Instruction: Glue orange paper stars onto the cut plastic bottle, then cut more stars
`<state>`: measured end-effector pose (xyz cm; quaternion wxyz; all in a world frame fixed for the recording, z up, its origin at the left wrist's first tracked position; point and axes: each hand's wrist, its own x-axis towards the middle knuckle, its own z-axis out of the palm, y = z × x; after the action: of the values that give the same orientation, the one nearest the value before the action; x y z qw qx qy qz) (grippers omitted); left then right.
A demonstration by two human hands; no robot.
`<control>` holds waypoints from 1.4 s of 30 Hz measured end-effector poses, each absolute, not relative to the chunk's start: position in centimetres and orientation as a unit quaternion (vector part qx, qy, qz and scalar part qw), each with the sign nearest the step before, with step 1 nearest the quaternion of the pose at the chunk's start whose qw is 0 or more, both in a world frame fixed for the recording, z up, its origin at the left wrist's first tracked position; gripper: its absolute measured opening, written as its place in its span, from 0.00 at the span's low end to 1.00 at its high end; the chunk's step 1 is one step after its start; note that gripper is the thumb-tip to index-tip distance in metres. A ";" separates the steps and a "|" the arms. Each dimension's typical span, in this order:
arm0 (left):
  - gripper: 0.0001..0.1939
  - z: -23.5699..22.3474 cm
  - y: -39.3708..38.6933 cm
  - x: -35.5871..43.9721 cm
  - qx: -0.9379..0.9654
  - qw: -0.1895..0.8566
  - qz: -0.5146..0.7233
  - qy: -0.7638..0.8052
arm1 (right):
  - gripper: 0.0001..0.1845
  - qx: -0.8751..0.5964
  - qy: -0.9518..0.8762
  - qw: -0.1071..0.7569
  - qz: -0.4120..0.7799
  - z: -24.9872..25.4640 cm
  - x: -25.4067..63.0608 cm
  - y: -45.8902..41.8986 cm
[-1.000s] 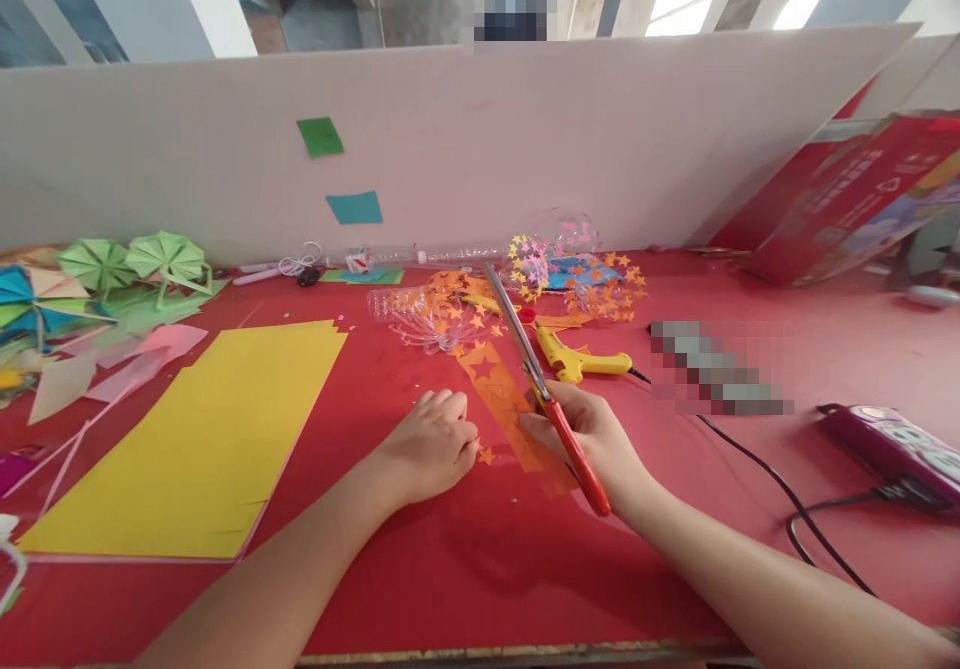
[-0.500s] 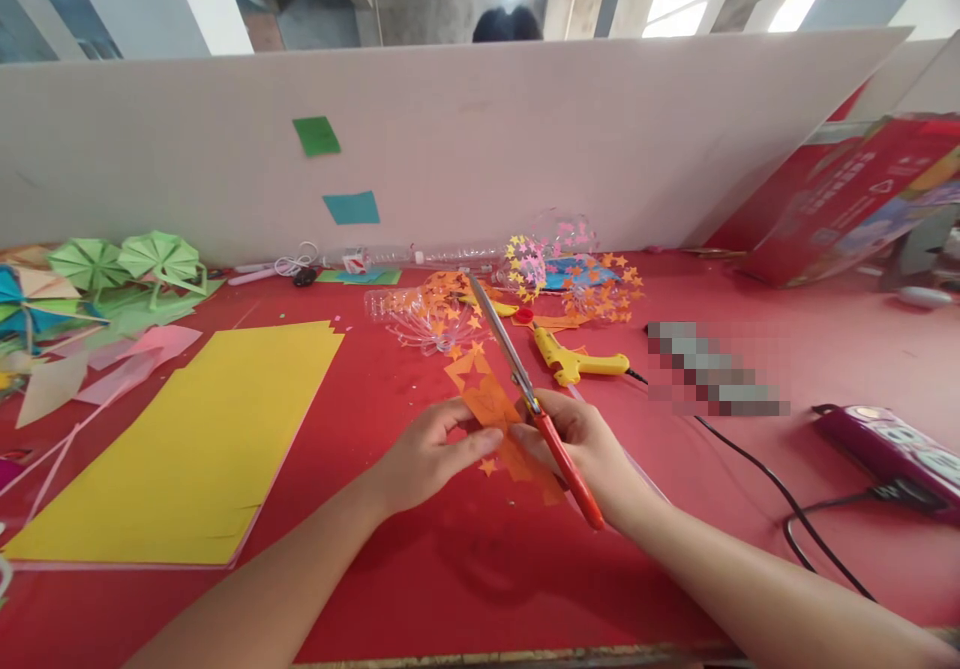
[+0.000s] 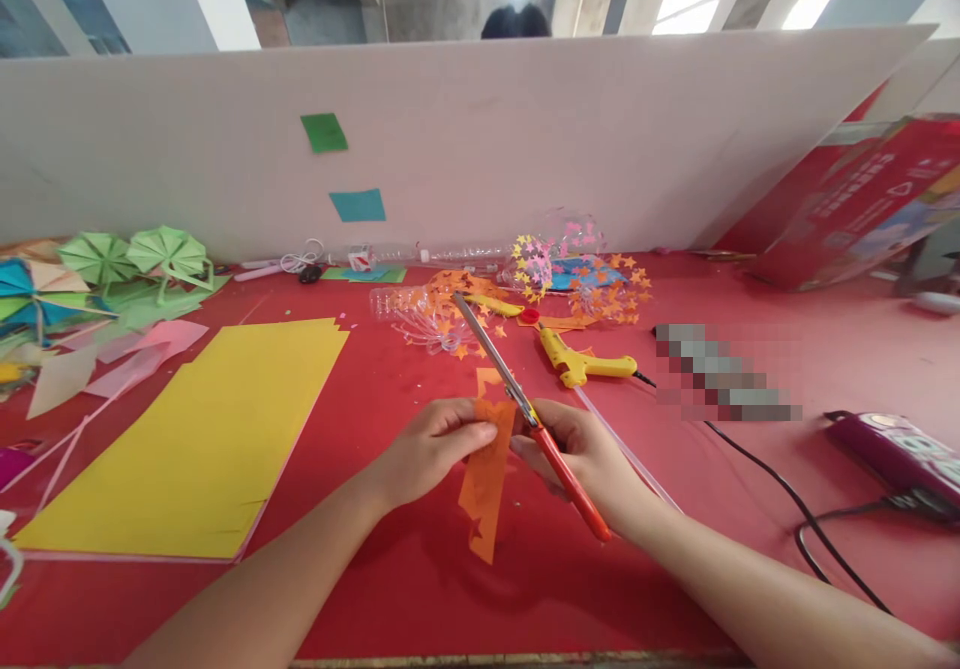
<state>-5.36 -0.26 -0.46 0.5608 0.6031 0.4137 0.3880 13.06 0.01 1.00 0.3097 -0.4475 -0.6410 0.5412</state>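
Note:
Between thumb and fingers my left hand (image 3: 439, 447) pinches a strip of orange paper (image 3: 487, 484), which hangs nearly upright and has star-shaped cut-outs. My right hand (image 3: 589, 449) is closed around red-handled scissors (image 3: 559, 464). Their metal blades point up and away to the left, close together, passing just right of the strip's upper part. The right fingertips are close to the strip's right edge; whether they touch it I cannot tell. Beyond the hands lies a clear plastic bottle piece (image 3: 420, 314) with curled strips and orange stars.
Yellow paper sheets (image 3: 195, 429) lie at left, near green folded-paper pieces (image 3: 165, 254). A yellow glue gun (image 3: 581, 359) rests right of centre, its black cable running right. A purple power strip (image 3: 892, 459) sits at far right. A white board (image 3: 465, 139) stands behind the red table (image 3: 390, 589).
The orange strip has turned from slanting to nearly upright, its lower end swinging left. My right fingers have drawn slightly away from it, and the scissors have tilted a little further left.

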 end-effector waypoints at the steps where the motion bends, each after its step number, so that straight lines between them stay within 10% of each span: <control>1: 0.08 -0.4 -0.3 -5.4 0.595 0.564 0.400 0.410 | 0.15 -0.445 -0.644 0.307 0.541 1.1 13.1 0.0; 15: 0.03 1.8 1.3 -7.4 0.453 0.448 0.661 0.397 | 0.24 -0.453 -0.761 0.180 0.428 0.9 13.8 0.7; 42: 0.07 1.5 1.1 -6.9 0.509 0.426 0.631 0.402 | 0.27 -0.430 -0.697 0.152 0.553 1.3 13.5 0.1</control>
<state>-6.93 1.09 1.55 0.4259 0.5090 0.4017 0.6311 13.50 0.07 1.31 0.1523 -0.4300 -0.6972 0.5530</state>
